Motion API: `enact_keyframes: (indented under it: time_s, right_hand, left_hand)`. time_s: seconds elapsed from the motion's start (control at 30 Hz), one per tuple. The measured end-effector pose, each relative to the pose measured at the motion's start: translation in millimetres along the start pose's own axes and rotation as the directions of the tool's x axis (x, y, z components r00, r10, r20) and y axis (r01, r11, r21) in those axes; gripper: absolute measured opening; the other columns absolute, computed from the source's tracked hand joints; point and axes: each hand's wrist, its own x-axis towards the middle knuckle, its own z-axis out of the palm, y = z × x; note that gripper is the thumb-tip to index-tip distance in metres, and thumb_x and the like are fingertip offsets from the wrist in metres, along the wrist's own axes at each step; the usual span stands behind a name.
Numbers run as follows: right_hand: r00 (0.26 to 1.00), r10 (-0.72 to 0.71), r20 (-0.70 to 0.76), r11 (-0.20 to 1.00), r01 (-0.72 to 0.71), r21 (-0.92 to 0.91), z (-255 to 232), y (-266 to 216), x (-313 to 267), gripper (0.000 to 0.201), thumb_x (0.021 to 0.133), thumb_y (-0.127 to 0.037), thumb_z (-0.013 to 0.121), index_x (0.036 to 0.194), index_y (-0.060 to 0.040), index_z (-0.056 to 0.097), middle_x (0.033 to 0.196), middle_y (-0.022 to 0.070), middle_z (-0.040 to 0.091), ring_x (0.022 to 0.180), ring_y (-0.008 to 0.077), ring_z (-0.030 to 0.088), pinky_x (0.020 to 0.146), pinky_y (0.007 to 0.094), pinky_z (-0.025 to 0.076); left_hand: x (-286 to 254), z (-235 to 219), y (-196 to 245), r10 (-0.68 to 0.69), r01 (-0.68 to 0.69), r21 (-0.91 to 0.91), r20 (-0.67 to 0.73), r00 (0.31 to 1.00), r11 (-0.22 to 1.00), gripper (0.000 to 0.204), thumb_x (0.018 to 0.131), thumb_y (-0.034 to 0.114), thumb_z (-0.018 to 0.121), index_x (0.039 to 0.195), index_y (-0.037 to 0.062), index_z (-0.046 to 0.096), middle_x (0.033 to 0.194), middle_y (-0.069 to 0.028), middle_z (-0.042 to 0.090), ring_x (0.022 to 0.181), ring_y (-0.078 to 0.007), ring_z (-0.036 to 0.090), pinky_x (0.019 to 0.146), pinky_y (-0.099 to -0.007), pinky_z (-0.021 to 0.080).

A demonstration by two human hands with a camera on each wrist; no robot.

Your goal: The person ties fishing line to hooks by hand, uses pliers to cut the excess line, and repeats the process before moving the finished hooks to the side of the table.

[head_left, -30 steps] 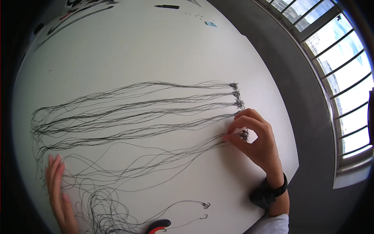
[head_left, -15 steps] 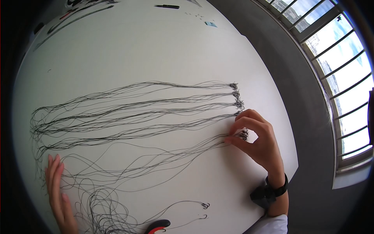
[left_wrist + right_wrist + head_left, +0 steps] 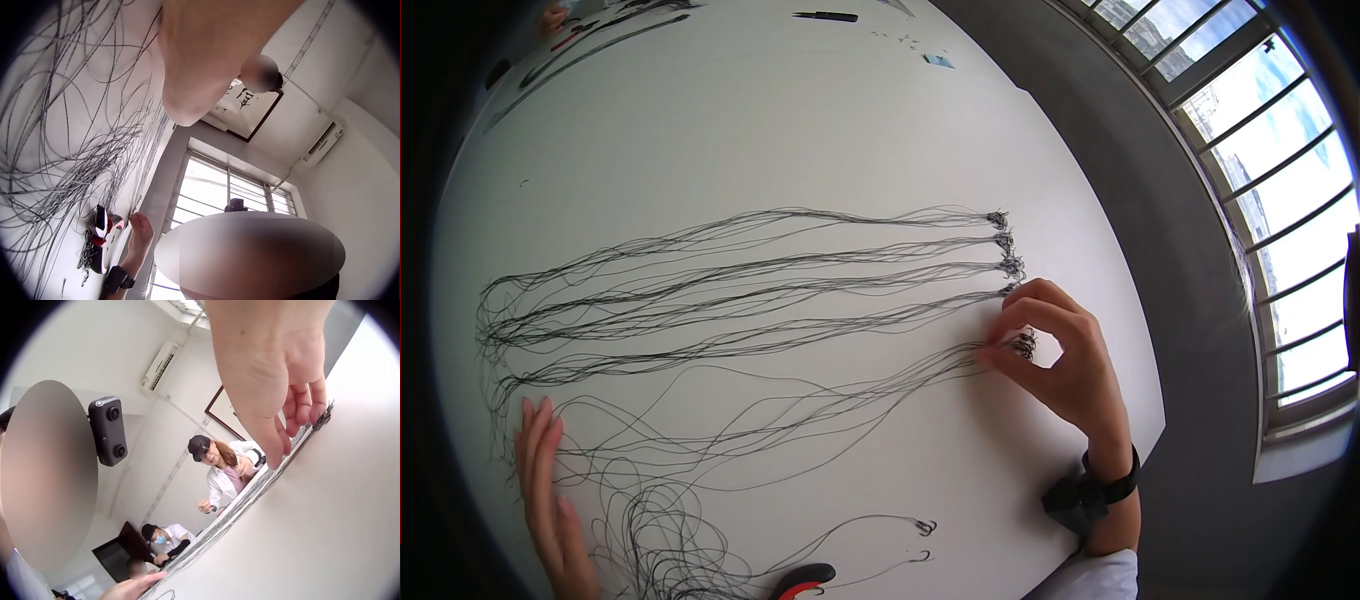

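In the head view, thumb and forefinger of my right hand (image 3: 1068,362) pinch a loose bundle of dark fishing lines (image 3: 880,385) close to its right end. A clump of fish hooks (image 3: 1025,346) sticks out just past the pinch. My left hand (image 3: 545,490) rests on its edge by the left end of this bundle, fingers straight and side by side. Four tidier line bundles (image 3: 750,262) lie in rows above, each ending in a hook cluster (image 3: 998,219) on the right. Below them spreads a tangled coil of line (image 3: 670,530).
Pliers with red-and-black handles (image 3: 805,580) lie at the near edge, beside two loose hooks (image 3: 926,526). Farther off on the white table are a black pen-like tool (image 3: 825,16) and a blue packet (image 3: 939,61). Other people (image 3: 225,469) sit along the table.
Both my hands stay almost where they were, the right still pinching the lines. Another person's hand has come into view at the far left corner of the table.
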Motion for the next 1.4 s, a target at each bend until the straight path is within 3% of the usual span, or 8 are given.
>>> enact_keyframes:
  time_s: [0.33, 0.53, 0.6, 0.9, 1.13, 1.2, 1.27, 1.4]
  right_hand:
    - [1.0, 0.001, -0.007, 1.0, -0.001, 0.016, 1.3, -2.8, -0.3, 0.016, 0.068, 0.002, 0.075, 0.077, -0.0017, 0.062, 0.085, 0.006, 0.058, 0.075, 0.0179, 0.061, 0.072, 0.0278, 0.052]
    - [0.975, -0.166, -0.151, 0.986, 0.162, -0.039, 6.5, -8.6, -3.3, 0.012, 0.071, 0.001, 0.07, 0.073, -0.0007, 0.058, 0.076, 0.0055, 0.056, 0.075, 0.0181, 0.053, 0.068, 0.0297, 0.043]
    - [0.961, -0.24, -0.141, 0.971, 0.234, -0.055, 7.5, -16.5, -7.7, 0.011, 0.069, 0.004, 0.069, 0.071, -0.0013, 0.059, 0.073, 0.0053, 0.056, 0.073, 0.0175, 0.053, 0.066, 0.0297, 0.043]
    - [0.832, -0.383, 0.402, 0.903, 0.429, -0.029, 27.5, -83.6, -36.6, 0.016, 0.07, -0.005, 0.075, 0.082, -0.0061, 0.065, 0.082, 0.0048, 0.063, 0.079, 0.0203, 0.06, 0.067, 0.0323, 0.051]
    - [0.845, -0.393, 0.362, 0.906, 0.423, -0.004, 24.4, -92.7, -43.5, 0.014, 0.071, -0.002, 0.073, 0.08, -0.0059, 0.064, 0.08, 0.005, 0.064, 0.076, 0.0201, 0.064, 0.063, 0.0296, 0.052]
    - [0.82, -0.417, 0.392, 0.896, 0.444, 0.022, 25.4, -99.7, -47.6, 0.014, 0.07, -0.003, 0.073, 0.079, -0.0063, 0.063, 0.078, 0.0048, 0.063, 0.075, 0.0198, 0.063, 0.063, 0.03, 0.052]
    - [0.708, -0.482, 0.516, 0.843, 0.536, 0.052, 25.8, -106.0, -52.1, 0.015, 0.069, -0.005, 0.074, 0.079, -0.0071, 0.064, 0.078, 0.0046, 0.063, 0.075, 0.0198, 0.061, 0.063, 0.0305, 0.051]
    - [0.703, -0.527, 0.477, 0.748, 0.651, -0.133, 33.3, -112.4, -66.3, 0.012, 0.069, -0.005, 0.072, 0.074, -0.006, 0.061, 0.073, 0.0034, 0.059, 0.072, 0.0202, 0.058, 0.063, 0.0314, 0.049]
  left_hand:
    - [2.9, -2.1, 8.3, 0.021, -0.023, -0.078, -0.019, 1.0, 0.997, 0.051, 0.095, 0.029, 0.027, 0.133, -0.001, 0.042, 0.142, -0.0141, 0.039, 0.139, -0.0301, 0.023, 0.114, -0.048, 0.01]
    - [2.3, -5.5, 5.1, 0.081, -0.091, -0.092, -0.106, 0.991, 0.992, 0.042, 0.092, 0.016, 0.036, 0.128, -0.0024, 0.047, 0.137, -0.0155, 0.044, 0.137, -0.0323, 0.027, 0.113, -0.0478, 0.013]
    - [1.3, -6.3, 8.9, 0.192, -0.218, -0.126, -0.192, 0.963, 0.968, 0.038, 0.091, 0.013, 0.04, 0.123, -0.0037, 0.052, 0.135, -0.0156, 0.047, 0.135, -0.0328, 0.031, 0.113, -0.0462, 0.014]
    - [-9.2, -8.8, 14.3, 0.316, -0.387, -0.222, -0.299, 0.901, 0.895, 0.016, 0.081, 0.003, 0.062, 0.096, 0.0008, 0.066, 0.113, -0.0127, 0.061, 0.125, -0.033, 0.045, 0.098, -0.0418, 0.039]
    - [-19.2, -4.7, 27.8, 0.375, -0.429, -0.337, -0.216, 0.902, 0.838, 0.01, 0.079, 0.003, 0.064, 0.089, 0.0023, 0.068, 0.11, -0.0109, 0.062, 0.124, -0.0314, 0.046, 0.097, -0.0416, 0.04]
    - [-19.8, -5.2, 26.7, 0.398, -0.443, -0.351, -0.194, 0.896, 0.825, 0.011, 0.078, 0.001, 0.064, 0.088, 0.0027, 0.068, 0.111, -0.01, 0.062, 0.125, -0.0309, 0.045, 0.1, -0.0421, 0.038]
    - [-19.9, -3.6, 27.3, 0.446, -0.485, -0.375, -0.19, 0.874, 0.79, 0.01, 0.077, 0.002, 0.066, 0.087, 0.0036, 0.068, 0.109, -0.0091, 0.063, 0.124, -0.0305, 0.046, 0.098, -0.0414, 0.041]
    - [-20.6, -1.2, 27.6, 0.478, -0.505, -0.398, -0.172, 0.861, 0.766, 0.01, 0.077, 0.002, 0.067, 0.086, 0.0041, 0.068, 0.106, -0.0078, 0.064, 0.122, -0.0299, 0.047, 0.095, -0.0402, 0.043]
